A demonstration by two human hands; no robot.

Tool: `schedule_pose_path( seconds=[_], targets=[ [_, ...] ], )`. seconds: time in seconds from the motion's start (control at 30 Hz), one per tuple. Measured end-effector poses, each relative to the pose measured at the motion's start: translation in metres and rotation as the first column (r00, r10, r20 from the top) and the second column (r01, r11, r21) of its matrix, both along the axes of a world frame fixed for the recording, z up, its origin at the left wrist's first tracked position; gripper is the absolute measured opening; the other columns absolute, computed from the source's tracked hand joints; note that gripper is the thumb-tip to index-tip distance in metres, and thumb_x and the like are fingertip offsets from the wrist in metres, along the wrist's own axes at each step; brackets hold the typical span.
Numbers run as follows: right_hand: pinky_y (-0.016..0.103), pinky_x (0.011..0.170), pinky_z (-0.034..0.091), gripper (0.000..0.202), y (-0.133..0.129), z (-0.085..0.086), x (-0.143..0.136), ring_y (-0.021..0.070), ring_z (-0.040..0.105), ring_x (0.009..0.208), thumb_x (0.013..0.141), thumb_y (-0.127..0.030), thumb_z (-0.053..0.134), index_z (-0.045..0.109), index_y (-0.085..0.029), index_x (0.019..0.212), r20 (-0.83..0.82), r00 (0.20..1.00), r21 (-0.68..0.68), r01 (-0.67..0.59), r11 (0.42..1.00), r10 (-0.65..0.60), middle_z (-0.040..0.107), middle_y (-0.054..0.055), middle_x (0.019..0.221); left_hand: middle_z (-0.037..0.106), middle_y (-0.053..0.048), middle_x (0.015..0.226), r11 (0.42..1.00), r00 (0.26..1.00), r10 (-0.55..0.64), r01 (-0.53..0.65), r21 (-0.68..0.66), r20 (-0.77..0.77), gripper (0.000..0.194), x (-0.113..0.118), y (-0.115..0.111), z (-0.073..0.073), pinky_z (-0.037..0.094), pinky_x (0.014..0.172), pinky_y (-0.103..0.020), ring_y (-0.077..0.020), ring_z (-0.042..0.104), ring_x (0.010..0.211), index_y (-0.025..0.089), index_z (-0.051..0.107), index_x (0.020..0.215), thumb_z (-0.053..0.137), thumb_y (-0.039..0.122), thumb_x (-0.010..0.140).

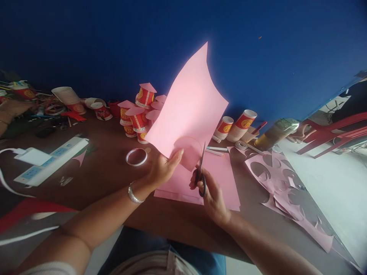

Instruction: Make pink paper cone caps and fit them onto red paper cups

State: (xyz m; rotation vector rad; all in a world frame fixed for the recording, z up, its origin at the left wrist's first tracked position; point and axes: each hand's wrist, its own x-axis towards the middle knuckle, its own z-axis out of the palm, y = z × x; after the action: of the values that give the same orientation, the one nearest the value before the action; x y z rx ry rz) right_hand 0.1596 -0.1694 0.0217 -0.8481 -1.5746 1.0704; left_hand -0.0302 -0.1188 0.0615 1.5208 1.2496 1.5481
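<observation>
My left hand (166, 168) grips the lower edge of a large pink paper sheet (192, 95), thumb on the near face and fingers hidden behind. The sheet stands tilted up above the table, with a curved outline marked near its bottom. In my right hand (213, 194) is a pair of black-handled scissors (201, 172), blades pointing up at the sheet's lower right edge. Whether the blades touch the paper I cannot tell. Beneath both hands lie more pink sheets (226, 179). Left of my left hand lies a tape roll (136, 157).
Red cups with pink cone tops (137, 118) are stacked behind the left hand. Cut pink scraps (286, 191) spread along the right edge. A white power strip (51, 162) lies left. Cup stacks (243, 124) and a jar (276, 133) stand back right. A red chair (338, 133) is beyond.
</observation>
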Motion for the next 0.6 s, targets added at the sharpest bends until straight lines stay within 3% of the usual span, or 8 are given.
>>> schedule_pose_path(
  seconds=[0.17, 0.6],
  targets=[
    [0.030, 0.067, 0.056, 0.043, -0.0006, 0.0017, -0.0003, 0.0154, 0.062, 0.076, 0.106, -0.052, 0.047, 0.056, -0.026, 0.138, 0.009, 1.000, 0.003, 0.011, 1.000, -0.011, 0.063, 0.002, 0.089, 0.067, -0.003, 0.071, 0.995, 0.994, 0.037, -0.027, 0.094, -0.104, 0.024, 0.0010, -0.0023, 0.0032, 0.060, 0.080, -0.036, -0.0206, 0.068, 0.075, 0.017, 0.067, 0.076, 0.072, 0.037, 0.089],
    [0.029, 0.064, 0.054, 0.043, -0.0043, 0.0041, -0.0029, 0.0164, 0.064, 0.079, 0.106, -0.052, 0.045, 0.052, -0.025, 0.140, 0.038, 0.999, -0.007, -0.004, 1.000, 0.005, 0.063, 0.003, 0.090, 0.058, 0.000, 0.063, 0.993, 0.995, 0.053, -0.043, 0.108, -0.087, 0.034, 0.0003, -0.0025, 0.0011, 0.056, 0.068, -0.031, -0.0164, 0.060, 0.065, 0.019, 0.060, 0.066, 0.069, 0.039, 0.092]
  ],
)
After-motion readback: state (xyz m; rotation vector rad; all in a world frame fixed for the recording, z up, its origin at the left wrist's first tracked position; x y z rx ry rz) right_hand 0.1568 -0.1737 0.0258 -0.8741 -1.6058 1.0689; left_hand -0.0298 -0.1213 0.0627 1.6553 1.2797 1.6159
